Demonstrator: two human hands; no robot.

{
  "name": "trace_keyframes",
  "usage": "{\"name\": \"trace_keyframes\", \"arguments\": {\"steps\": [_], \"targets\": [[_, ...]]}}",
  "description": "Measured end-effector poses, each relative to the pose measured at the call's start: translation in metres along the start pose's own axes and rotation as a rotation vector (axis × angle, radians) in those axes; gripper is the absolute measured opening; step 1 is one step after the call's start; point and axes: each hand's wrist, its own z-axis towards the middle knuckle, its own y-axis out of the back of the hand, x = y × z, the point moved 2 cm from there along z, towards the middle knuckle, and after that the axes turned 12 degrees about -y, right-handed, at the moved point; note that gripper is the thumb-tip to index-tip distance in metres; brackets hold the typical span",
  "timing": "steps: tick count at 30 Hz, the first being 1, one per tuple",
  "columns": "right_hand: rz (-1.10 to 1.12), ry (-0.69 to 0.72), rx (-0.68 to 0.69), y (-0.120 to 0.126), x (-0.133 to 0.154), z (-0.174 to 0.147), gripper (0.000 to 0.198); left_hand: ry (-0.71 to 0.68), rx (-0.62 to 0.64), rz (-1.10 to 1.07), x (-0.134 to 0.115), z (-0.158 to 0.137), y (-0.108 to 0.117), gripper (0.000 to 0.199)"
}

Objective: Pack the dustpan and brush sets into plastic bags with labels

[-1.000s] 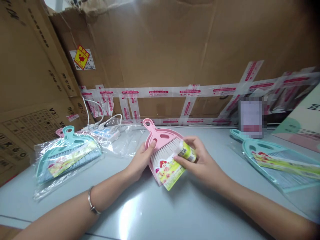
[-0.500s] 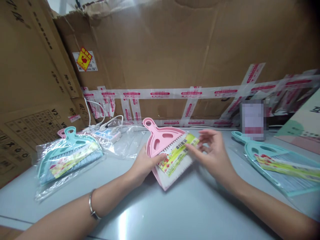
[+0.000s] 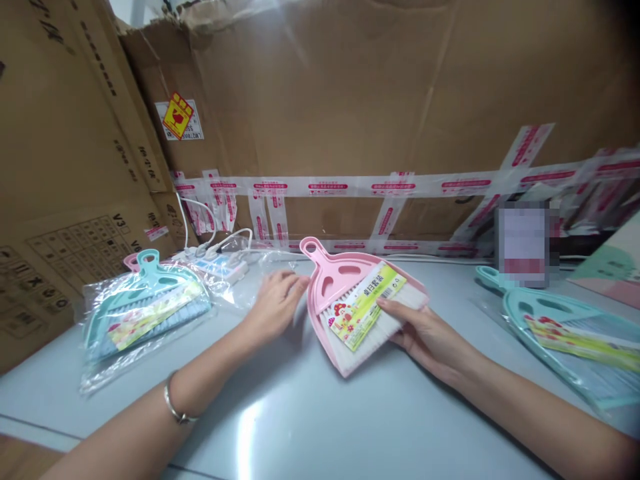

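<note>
Bright overhead light throws a white glare patch on the glossy grey worktop (image 3: pixel 250 427) near its front edge and soft shadows under both forearms, while wide-angle distortion bends and blurs the frame's edges, darkening the upper right corner.

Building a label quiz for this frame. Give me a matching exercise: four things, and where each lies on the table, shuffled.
Things:
1. pink dustpan set
2. bagged teal set
3. unbagged teal set
4. power strip

Places:
A. far right
B. centre, right hand holding it
C. far left
D. back, by the cardboard wall

Pairs: 1-B, 2-C, 3-A, 4-D
</note>
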Motion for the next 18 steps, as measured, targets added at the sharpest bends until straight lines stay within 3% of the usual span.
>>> {"name": "trace_keyframes", "arguments": {"steps": [3,6,9,15,18], "targets": [[-0.002,0.008,-0.015,0.005,0.005,0.000,0.044,0.035,0.114,0.604,0.009,-0.001,0.016,0.040],[-0.029,0.001,0.006,0.007,0.008,-0.001,0.044,0.114,0.298,0.882,0.019,-0.006,0.020,0.039],[-0.068,-0.036,0.055,0.005,0.007,-0.002,0.041,0.129,0.349,0.943,0.023,-0.008,0.021,0.038],[-0.167,-0.092,0.086,0.003,0.004,-0.008,0.032,-0.102,0.104,0.827,0.008,-0.006,0.017,0.046],[-0.182,-0.093,0.092,0.002,0.005,-0.010,0.033,-0.233,0.097,0.674,-0.006,-0.008,0.009,0.055]]}}
